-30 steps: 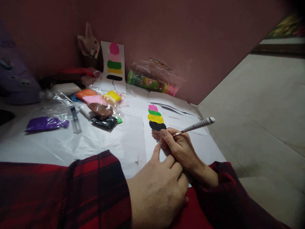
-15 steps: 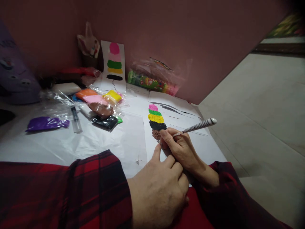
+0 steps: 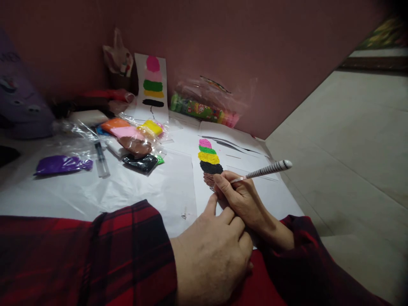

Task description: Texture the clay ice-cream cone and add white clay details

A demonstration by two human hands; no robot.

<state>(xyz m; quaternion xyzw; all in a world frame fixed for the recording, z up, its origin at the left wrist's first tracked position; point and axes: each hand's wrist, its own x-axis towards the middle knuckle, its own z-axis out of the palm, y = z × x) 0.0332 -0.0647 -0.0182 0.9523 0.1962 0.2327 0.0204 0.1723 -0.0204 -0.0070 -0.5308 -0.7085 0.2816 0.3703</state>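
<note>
My right hand [image 3: 239, 193] pinches a thin pen-like tool [image 3: 267, 169] with a black-and-white patterned handle and a rounded white end. Its tip is hidden behind my fingers, at the lower end of the brown clay band [image 3: 209, 179]. Above that band, black [image 3: 211, 168], yellow [image 3: 208, 158], green and pink [image 3: 204, 143] bands are stacked on a white sheet [image 3: 204, 204]. My left hand [image 3: 212, 253] lies on the sheet, its index finger stretched out to the lower edge of the brown band. The other fingers are bent and spaced apart; it shows nothing held.
Bagged clay in several colours, including purple [image 3: 63, 165] and black [image 3: 140, 162], lies at left by a clear tube [image 3: 102, 159]. A coloured card [image 3: 154, 87] leans on the wall [image 3: 223, 46]. Bagged green-and-pink packaging [image 3: 204, 109] lies behind the sheet. A purple object [image 3: 24, 97] stands far left.
The tool's rounded end has shifted slightly right and down. My left index fingertip has moved slightly right. The clay bands look the same.
</note>
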